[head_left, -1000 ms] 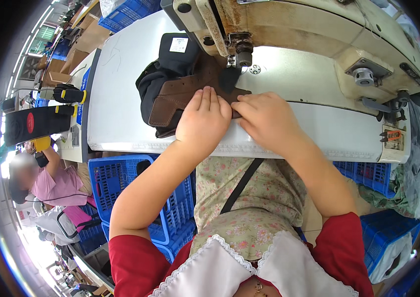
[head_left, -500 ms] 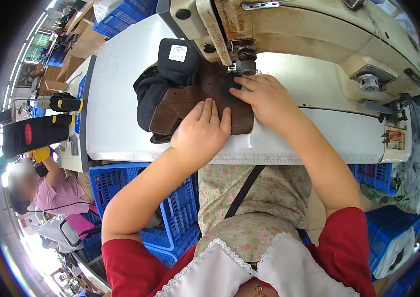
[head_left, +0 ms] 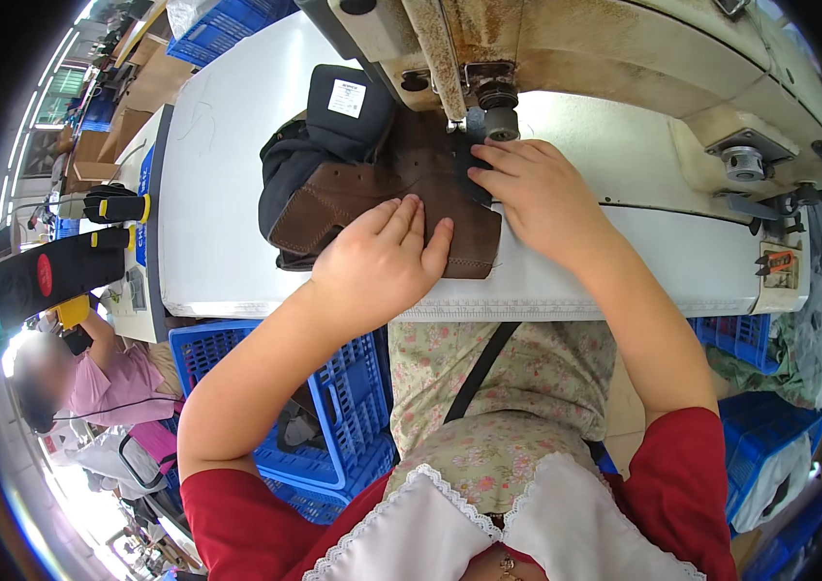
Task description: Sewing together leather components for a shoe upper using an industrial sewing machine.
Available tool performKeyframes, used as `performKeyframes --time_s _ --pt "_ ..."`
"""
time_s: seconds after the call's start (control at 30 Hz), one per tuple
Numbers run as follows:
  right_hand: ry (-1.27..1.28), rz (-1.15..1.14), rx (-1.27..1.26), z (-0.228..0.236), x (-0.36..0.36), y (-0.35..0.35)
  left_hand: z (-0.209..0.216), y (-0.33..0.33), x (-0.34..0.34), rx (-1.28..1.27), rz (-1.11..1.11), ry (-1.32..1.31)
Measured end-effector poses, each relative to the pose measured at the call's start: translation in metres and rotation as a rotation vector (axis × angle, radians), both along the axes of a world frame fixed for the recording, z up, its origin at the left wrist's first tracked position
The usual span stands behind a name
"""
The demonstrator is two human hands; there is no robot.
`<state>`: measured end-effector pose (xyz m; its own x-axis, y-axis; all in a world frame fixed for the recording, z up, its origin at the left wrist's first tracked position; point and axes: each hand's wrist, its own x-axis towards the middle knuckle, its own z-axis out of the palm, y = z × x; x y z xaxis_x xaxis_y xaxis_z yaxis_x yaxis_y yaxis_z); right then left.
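A brown leather shoe upper (head_left: 353,198) with a black fabric part (head_left: 333,121) and a small white label lies on the white sewing table (head_left: 217,194). My left hand (head_left: 382,257) presses flat on the brown leather near its front edge. My right hand (head_left: 532,189) rests on the leather just beside the presser foot (head_left: 493,116) of the beige sewing machine (head_left: 624,58), fingers pointing left toward the needle. Neither hand lifts the piece; both hold it down against the table.
A blue plastic crate (head_left: 324,407) stands below the table at my left, more blue crates (head_left: 750,339) at the right. A seated person in pink (head_left: 91,378) is at the far left. Black-and-yellow items (head_left: 91,208) lie left of the table.
Both hands and the leather piece have slid farther under the machine head; my right hand moved up to the presser foot and my left hand followed over the leather.
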<state>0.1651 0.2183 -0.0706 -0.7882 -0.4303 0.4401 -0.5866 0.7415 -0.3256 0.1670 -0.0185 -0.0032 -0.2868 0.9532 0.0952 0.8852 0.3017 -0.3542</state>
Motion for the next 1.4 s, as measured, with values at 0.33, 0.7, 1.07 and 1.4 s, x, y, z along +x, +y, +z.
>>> performKeyframes --time_s 0.33,0.7,1.07,1.4 --pt "0.008 -0.064 0.001 -0.002 -0.002 0.002 -0.003 -0.003 -0.005 0.042 -0.024 -0.018" --pt "0.068 -0.112 0.01 -0.006 -0.007 -0.001 -0.011 0.002 -0.005 0.015 0.006 0.02" --pt "0.103 -0.136 -0.006 -0.01 -0.011 0.0 -0.013 0.007 -0.007 -0.005 0.002 0.05" --pt "0.062 -0.142 -0.025 -0.01 -0.009 -0.002 -0.017 0.007 -0.005 0.022 -0.015 0.059"
